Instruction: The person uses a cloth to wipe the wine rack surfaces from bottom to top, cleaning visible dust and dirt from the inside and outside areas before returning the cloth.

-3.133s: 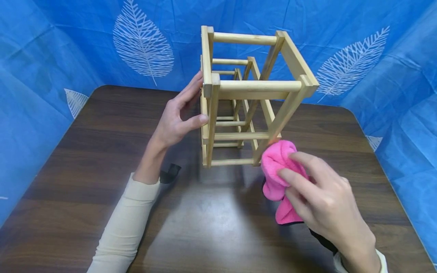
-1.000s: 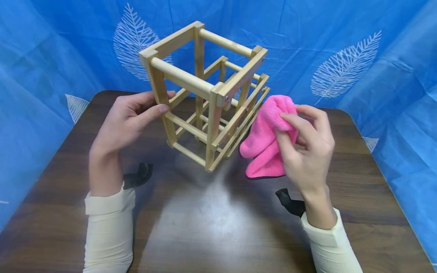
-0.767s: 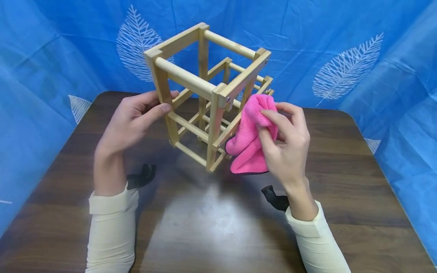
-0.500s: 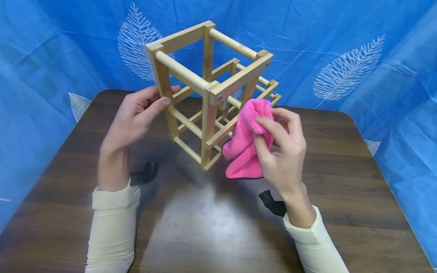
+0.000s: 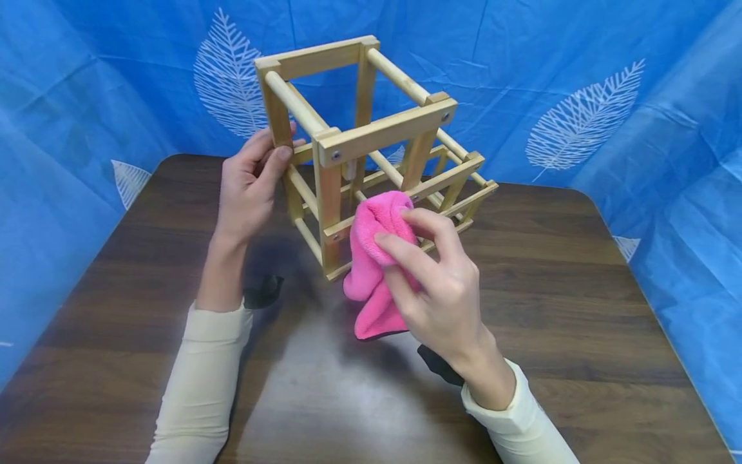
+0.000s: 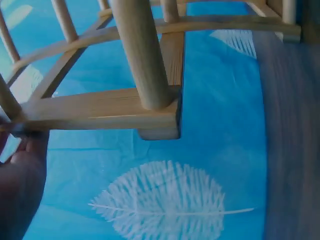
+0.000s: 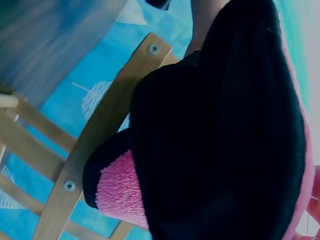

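Note:
A light wooden tiered rack (image 5: 391, 131) of slats and dowels is turned at an angle in the head view, its lower tiers reaching back to the right. At its left corner upright, my left hand (image 5: 249, 187) grips the wood between thumb and fingers; in the left wrist view this hand (image 6: 22, 180) shows at the left edge beside the rack (image 6: 90, 110). My right hand (image 5: 443, 290) pinches a pink cloth (image 5: 371, 258) against a lower rail of the near side. The dark underside of the cloth (image 7: 215, 125) fills much of the right wrist view, hiding most fingers.
A dark wood-grain table (image 5: 580, 309) lies beneath. Blue curtains (image 5: 493, 77) with white leaf prints stand behind and at both sides. A black strap piece (image 5: 263, 291) shows by the left wrist and another black piece (image 5: 437, 364) by the right.
The rack has turned, bringing its screwed side round to face me more. My left hand kept hold of it lately. My right hand has moved the cloth leftward and down along the rail.

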### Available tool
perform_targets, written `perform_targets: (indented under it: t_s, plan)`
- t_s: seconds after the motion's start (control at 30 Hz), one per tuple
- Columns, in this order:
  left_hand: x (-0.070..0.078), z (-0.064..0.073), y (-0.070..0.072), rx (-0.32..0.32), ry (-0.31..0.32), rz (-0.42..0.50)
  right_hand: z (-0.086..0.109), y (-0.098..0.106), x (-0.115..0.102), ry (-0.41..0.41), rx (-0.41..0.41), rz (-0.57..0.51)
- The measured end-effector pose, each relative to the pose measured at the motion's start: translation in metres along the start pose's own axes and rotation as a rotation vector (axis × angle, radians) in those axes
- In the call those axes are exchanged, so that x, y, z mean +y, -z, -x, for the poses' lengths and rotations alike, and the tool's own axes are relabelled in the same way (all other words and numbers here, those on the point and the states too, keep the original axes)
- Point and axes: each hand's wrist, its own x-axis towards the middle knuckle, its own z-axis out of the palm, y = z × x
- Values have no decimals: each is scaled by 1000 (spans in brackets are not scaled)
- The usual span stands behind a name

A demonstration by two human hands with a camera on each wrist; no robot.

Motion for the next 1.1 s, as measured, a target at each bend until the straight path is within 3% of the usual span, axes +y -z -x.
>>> perform_targets:
  t_s: [0.07, 0.17, 0.3, 0.43, 0.53, 0.6, 0.93, 1.1]
  plan:
    - [9, 0, -2, 19, 54, -48, 1, -2, -3, 11, 4, 12]
    - [34, 2, 0, 35, 92, -205, 2, -4, -4, 17, 3, 41]
    - [66, 10, 4, 51, 40, -332, 5, -6, -4, 45, -18, 82]
    - [84, 18, 0, -60, -15, -349, 7, -9, -4, 94, -44, 95]
    - [89, 21, -6, -166, -25, -385, 8, -11, -5, 117, -60, 95]
    - [90, 22, -10, -204, -31, -408, 9, -12, -6, 117, -60, 94]
    - [82, 18, -6, -236, -17, -389, 8, -12, -4, 112, -58, 91]
    - [78, 18, 0, -277, -3, -343, 6, -9, -2, 103, 31, 118]
